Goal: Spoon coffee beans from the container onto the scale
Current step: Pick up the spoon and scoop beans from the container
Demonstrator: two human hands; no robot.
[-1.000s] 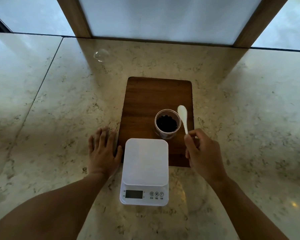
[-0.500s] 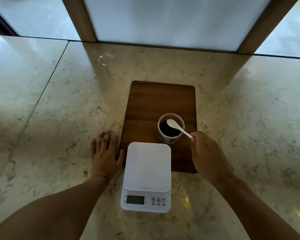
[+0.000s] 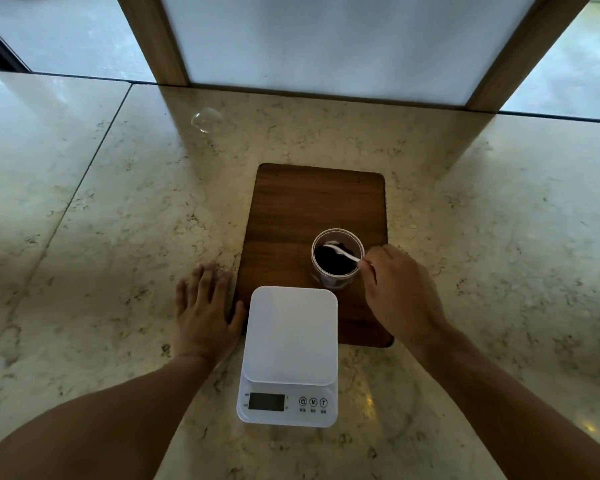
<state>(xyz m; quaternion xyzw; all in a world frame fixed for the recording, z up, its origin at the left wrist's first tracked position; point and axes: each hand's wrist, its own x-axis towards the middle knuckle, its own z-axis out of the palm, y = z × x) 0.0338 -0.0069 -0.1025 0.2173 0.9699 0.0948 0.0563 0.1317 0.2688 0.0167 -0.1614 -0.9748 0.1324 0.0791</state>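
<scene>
A clear round container [image 3: 337, 258] with dark coffee beans [image 3: 333, 263] stands on a brown wooden board [image 3: 302, 209]. My right hand [image 3: 400, 292] pinches the handle of a white spoon [image 3: 343, 251], whose bowl is down inside the container among the beans. A white digital scale [image 3: 291, 351] sits just in front of the container, its platform bare and its display dark. Left of the scale, my left hand [image 3: 205, 313] lies flat on the marble counter with fingers spread, the thumb close to the scale's edge.
The marble counter [image 3: 101, 237] stretches wide on both sides. A small clear dome-shaped object [image 3: 207, 119] rests at the back left. Wooden frame posts [image 3: 160, 39] and frosted panels rise along the counter's far edge.
The spoon swung from upright beside the container to over it, and its bowl has dipped into the beans. My left hand has stayed flat on the counter.
</scene>
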